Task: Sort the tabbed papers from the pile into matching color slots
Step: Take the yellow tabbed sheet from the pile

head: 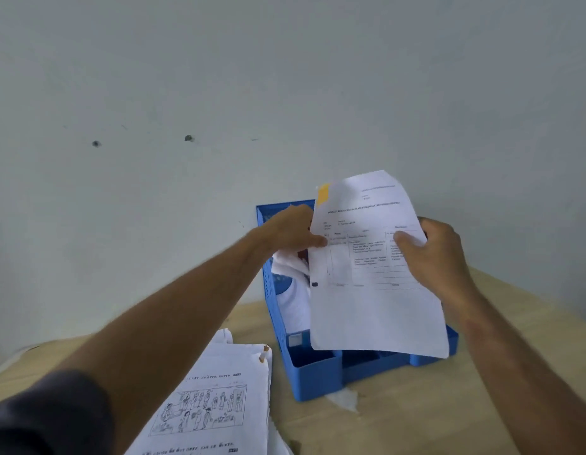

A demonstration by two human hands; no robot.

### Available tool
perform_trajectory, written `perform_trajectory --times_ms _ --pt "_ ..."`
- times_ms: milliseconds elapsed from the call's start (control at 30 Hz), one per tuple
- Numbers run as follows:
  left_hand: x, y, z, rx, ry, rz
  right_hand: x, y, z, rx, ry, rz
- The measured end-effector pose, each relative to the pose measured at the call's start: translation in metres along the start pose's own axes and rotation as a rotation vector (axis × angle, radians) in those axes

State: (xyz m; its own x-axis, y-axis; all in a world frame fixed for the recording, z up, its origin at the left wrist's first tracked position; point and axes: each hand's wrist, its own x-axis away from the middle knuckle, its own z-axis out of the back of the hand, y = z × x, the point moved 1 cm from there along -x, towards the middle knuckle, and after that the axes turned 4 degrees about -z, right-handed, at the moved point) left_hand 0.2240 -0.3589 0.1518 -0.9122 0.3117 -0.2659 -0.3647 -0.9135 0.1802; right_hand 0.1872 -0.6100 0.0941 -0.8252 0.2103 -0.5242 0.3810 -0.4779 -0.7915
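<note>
I hold a white printed sheet upright over the blue slotted file rack. A yellow tab sticks to the sheet's top left corner. My left hand pinches its left edge with the thumb on the front. My right hand grips its right edge, thumb on the printed table. White papers stand in the rack's left slot behind the sheet. The pile of papers lies on the table to the left of the rack, a line drawing on its top page.
The rack stands on a light wooden table against a pale grey wall. An orange tab shows at the pile's top right corner. A scuffed white patch marks the table in front of the rack.
</note>
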Motion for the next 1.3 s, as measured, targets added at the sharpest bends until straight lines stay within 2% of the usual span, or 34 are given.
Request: perform_trajectory --times_ms 167,300,400,467,667,733,833,1000,1100,1300 --pt "-0.011 0.007 -0.02 -0.056 -0.021 0.225 0.004 -0.018 0.001 0.239 0.175 0.249" --pt "-0.027 0.009 -0.027 0.045 -0.036 0.404 0.009 -0.039 -0.01 0.253 0.261 0.418" --pt "-0.032 0.011 -0.017 0.443 -0.071 0.369 -0.001 -0.05 -0.028 0.255 0.272 0.42" --pt "-0.031 0.014 -0.008 0.605 -0.046 0.351 -0.007 -0.051 -0.043 0.225 0.235 0.372" --pt "-0.026 0.005 -0.011 0.673 0.116 0.23 0.008 -0.031 -0.068 0.133 0.101 0.286" --pt "-0.022 0.004 -0.01 0.604 0.174 0.18 0.016 -0.026 -0.066 0.169 0.093 0.256" --pt "-0.021 0.002 -0.012 0.355 0.258 0.117 0.024 -0.018 -0.064 0.335 0.058 0.229" --pt "-0.015 0.007 0.001 0.003 0.392 0.03 0.029 -0.005 -0.076 0.509 -0.123 0.177" --pt "-0.018 -0.002 0.001 -0.203 0.324 0.045 0.029 0.004 -0.078 0.515 -0.133 0.148" --pt "-0.02 -0.02 -0.016 -0.473 0.014 0.104 0.032 0.009 -0.082 0.551 -0.104 0.119"
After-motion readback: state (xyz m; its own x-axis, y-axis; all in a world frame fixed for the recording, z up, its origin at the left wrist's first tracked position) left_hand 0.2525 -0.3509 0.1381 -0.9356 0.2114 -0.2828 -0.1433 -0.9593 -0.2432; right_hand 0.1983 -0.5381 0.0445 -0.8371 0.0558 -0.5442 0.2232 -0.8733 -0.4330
